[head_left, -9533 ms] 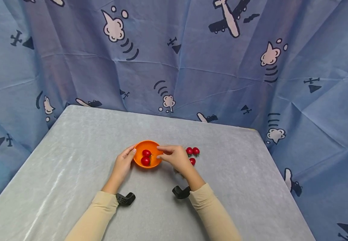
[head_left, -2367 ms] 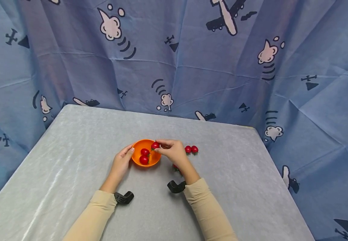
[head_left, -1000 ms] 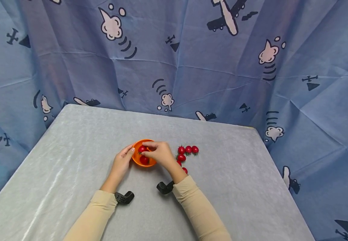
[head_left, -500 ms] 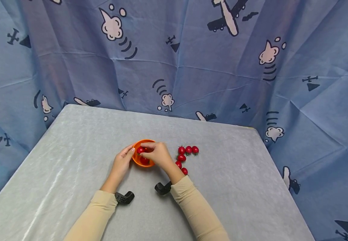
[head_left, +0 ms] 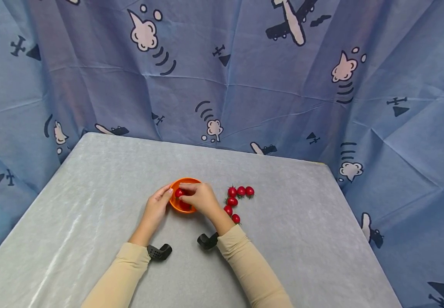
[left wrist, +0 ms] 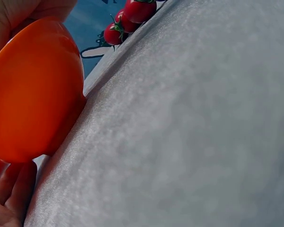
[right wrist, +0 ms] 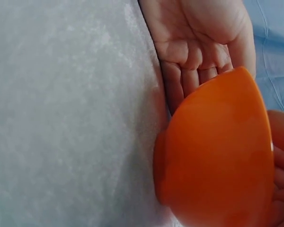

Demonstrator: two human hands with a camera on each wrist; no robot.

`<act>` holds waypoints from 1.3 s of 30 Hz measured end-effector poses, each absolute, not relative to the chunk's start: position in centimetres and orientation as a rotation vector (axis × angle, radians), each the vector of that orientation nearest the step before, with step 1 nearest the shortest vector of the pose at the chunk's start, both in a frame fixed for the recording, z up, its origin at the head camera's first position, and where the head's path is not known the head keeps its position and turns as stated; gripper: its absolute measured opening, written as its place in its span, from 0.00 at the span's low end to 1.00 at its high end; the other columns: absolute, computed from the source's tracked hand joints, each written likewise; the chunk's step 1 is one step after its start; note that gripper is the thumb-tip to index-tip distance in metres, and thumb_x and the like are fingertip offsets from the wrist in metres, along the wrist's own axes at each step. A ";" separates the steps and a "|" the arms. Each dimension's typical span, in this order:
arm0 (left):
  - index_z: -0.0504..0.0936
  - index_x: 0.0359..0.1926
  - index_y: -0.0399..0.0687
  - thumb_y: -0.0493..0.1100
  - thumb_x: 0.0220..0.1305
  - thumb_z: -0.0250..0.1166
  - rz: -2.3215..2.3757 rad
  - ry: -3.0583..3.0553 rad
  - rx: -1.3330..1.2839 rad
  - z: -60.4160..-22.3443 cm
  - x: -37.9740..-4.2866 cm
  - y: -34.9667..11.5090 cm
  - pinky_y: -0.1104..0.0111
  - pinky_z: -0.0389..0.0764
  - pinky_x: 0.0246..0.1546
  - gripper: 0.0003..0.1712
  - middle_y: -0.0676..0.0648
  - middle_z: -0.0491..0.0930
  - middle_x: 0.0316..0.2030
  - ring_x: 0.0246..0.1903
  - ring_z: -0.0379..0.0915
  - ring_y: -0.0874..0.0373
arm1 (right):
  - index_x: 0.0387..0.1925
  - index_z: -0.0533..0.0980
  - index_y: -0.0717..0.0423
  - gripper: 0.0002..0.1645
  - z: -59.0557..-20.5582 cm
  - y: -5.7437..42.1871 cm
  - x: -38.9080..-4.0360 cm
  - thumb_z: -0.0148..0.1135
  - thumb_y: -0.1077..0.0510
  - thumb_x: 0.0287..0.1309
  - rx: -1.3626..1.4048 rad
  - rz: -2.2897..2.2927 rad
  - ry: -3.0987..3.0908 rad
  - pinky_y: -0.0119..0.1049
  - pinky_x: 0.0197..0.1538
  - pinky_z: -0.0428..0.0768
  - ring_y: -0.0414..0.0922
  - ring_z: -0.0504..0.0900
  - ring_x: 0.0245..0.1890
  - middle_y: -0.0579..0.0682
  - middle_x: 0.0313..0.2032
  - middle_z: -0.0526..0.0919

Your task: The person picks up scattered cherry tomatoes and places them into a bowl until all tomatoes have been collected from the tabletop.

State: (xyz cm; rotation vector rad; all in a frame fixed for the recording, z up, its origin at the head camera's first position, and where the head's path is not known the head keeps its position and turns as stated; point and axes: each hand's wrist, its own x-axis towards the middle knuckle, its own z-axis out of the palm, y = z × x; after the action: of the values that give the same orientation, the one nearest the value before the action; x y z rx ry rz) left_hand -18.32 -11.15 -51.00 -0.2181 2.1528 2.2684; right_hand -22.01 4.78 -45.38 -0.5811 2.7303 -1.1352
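Note:
An orange bowl (head_left: 185,179) stands on the cloth-covered table. My left hand (head_left: 157,206) grips its left side, thumb at the rim and fingers along the outer wall (right wrist: 222,151). Over the inside of the bowl, my right hand (head_left: 203,200) pinches a red cherry tomato (head_left: 179,193) between thumb and fingers. Another cherry tomato (head_left: 184,205) lies in the bowl below it, partly covered by the hand. Whether a third sits under the hand is hidden. In the left wrist view the bowl (left wrist: 33,94) hides the tomatoes inside.
Several loose cherry tomatoes (head_left: 232,201) lie in a bent row right of the bowl, the nearest ones close to my right forearm. A blue patterned curtain (head_left: 191,85) hangs behind the grey table (head_left: 302,239).
My right hand, empty at the bowl 9.5 s ago, later held a cherry tomato at the right rim and carried it left into the bowl. My left hand keeps its hold on the bowl.

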 end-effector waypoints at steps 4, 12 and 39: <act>0.70 0.69 0.39 0.45 0.77 0.52 2.282 2.135 -0.213 -51.0 -18.3 -11.2 0.89 0.71 0.52 0.25 0.40 0.71 0.68 0.49 0.71 0.82 | 0.54 0.84 0.52 0.23 -45.2 4.9 -21.9 0.73 0.57 0.55 -0.588 -1.128 2.723 0.47 0.66 0.76 0.53 0.79 0.60 0.53 0.53 0.86; 0.71 0.69 0.40 0.45 0.77 0.52 2.256 2.156 -0.227 -50.9 -18.3 -11.1 0.90 0.70 0.51 0.25 0.40 0.72 0.68 0.63 0.71 0.61 | 0.54 0.83 0.53 0.24 -45.3 5.4 -21.8 0.73 0.58 0.54 -0.552 -1.151 2.679 0.46 0.63 0.78 0.52 0.79 0.59 0.53 0.54 0.86; 0.71 0.69 0.41 0.48 0.76 0.53 2.226 2.191 -0.248 -50.7 -18.2 -11.1 0.58 0.62 0.74 0.26 0.41 0.70 0.69 0.72 0.61 0.50 | 0.54 0.83 0.53 0.24 -44.0 14.4 -20.8 0.74 0.61 0.53 -0.089 -1.538 2.644 0.45 0.57 0.82 0.54 0.82 0.58 0.53 0.54 0.86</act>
State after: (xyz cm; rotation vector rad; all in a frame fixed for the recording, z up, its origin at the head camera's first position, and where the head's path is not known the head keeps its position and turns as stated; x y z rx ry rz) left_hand -18.21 -11.09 -50.67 -0.2478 2.1909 2.2261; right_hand -20.75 14.42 -44.02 -0.0886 2.6444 -1.5377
